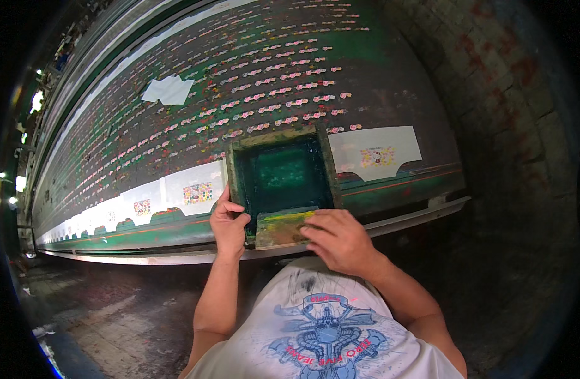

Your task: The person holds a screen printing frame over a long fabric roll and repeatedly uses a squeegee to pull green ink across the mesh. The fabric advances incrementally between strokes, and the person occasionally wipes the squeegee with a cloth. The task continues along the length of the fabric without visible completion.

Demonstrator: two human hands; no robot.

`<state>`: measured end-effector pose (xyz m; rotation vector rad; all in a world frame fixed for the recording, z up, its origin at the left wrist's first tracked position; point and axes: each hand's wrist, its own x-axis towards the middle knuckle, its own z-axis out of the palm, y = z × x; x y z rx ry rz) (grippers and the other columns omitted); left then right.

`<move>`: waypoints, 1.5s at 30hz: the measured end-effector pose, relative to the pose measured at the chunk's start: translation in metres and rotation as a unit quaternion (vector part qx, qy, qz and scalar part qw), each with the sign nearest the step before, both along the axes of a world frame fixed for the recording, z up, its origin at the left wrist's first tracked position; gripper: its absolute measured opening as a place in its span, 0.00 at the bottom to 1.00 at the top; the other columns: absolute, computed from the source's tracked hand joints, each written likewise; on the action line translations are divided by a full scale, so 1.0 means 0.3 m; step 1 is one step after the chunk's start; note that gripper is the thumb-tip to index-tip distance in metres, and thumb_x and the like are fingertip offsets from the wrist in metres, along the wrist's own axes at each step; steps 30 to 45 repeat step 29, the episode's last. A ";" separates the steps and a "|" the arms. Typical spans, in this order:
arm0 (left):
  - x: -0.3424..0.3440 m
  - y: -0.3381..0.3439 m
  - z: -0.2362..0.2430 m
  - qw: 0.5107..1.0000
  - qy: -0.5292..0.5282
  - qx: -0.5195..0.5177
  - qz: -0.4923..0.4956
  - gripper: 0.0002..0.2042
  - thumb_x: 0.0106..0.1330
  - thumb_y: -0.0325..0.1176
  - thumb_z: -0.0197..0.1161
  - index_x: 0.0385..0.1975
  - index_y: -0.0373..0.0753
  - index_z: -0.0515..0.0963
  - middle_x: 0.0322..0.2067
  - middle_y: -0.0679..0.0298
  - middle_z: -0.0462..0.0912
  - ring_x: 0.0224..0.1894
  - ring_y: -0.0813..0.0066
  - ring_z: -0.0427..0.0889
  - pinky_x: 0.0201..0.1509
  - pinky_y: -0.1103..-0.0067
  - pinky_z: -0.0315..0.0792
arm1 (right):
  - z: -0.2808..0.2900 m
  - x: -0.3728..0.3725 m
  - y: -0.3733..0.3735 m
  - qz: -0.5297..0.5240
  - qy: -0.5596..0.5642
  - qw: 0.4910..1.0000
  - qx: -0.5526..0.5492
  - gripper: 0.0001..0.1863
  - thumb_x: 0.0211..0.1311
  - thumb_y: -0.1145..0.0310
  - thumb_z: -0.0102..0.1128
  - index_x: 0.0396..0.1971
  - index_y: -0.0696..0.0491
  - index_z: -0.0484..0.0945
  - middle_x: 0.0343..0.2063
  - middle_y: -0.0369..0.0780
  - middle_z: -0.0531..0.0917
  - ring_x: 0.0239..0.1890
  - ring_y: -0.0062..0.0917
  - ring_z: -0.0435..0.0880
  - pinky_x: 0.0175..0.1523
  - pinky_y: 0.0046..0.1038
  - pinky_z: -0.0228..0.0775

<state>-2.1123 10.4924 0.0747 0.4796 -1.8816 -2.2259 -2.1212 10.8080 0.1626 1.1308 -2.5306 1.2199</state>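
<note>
A wooden-framed printing screen (pixel 274 136) with a dark green mesh (pixel 280 174) lies at the near edge of the long table, straight in front of me. My left hand (pixel 227 228) is closed on the screen's left side near its lower corner, thumb over the rim. At the near end of the screen, a wide squeegee (pixel 278 231) smeared with yellow and green tilts toward me. My right hand (pixel 340 240) grips its right part, fingers curled over it. Whatever lies under the screen is hidden.
To the right of the screen is a white cut fabric piece (pixel 397 142) with a colourful print. Similar printed pieces (pixel 170 189) run along the near edge to the left. A loose white piece (pixel 169 90) lies farther back. A rail (pixel 422 211) borders the table.
</note>
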 end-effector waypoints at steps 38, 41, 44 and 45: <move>-0.019 -0.068 -0.005 0.997 -0.011 0.063 -0.039 0.21 0.70 0.08 0.62 0.60 0.33 0.83 0.86 0.42 0.61 0.88 0.53 0.62 0.89 0.62 0.59 | 0.064 -0.514 -0.314 -0.035 -0.030 0.963 0.264 0.21 0.66 0.77 0.68 0.58 0.51 0.90 0.49 0.48 0.91 0.53 0.49 0.91 0.59 0.48 0.85; -0.019 -0.068 -0.005 0.997 -0.011 0.063 -0.039 0.21 0.70 0.08 0.62 0.60 0.33 0.83 0.86 0.42 0.61 0.88 0.53 0.62 0.89 0.62 0.59 | 0.064 -0.514 -0.314 -0.035 -0.030 0.963 0.264 0.21 0.66 0.77 0.68 0.58 0.51 0.90 0.49 0.48 0.91 0.53 0.49 0.91 0.59 0.48 0.85; -0.019 -0.068 -0.005 0.997 -0.011 0.063 -0.039 0.21 0.70 0.08 0.62 0.60 0.33 0.83 0.86 0.42 0.61 0.88 0.53 0.62 0.89 0.62 0.59 | 0.064 -0.514 -0.314 -0.035 -0.030 0.963 0.264 0.21 0.66 0.77 0.68 0.58 0.51 0.90 0.49 0.48 0.91 0.53 0.49 0.91 0.59 0.48 0.85; -0.019 -0.068 -0.005 0.997 -0.011 0.063 -0.039 0.21 0.70 0.08 0.62 0.60 0.33 0.83 0.86 0.42 0.61 0.88 0.53 0.62 0.89 0.62 0.59 | 0.064 -0.514 -0.314 -0.035 -0.030 0.963 0.264 0.21 0.66 0.77 0.68 0.58 0.51 0.90 0.49 0.48 0.91 0.53 0.49 0.91 0.59 0.48 0.85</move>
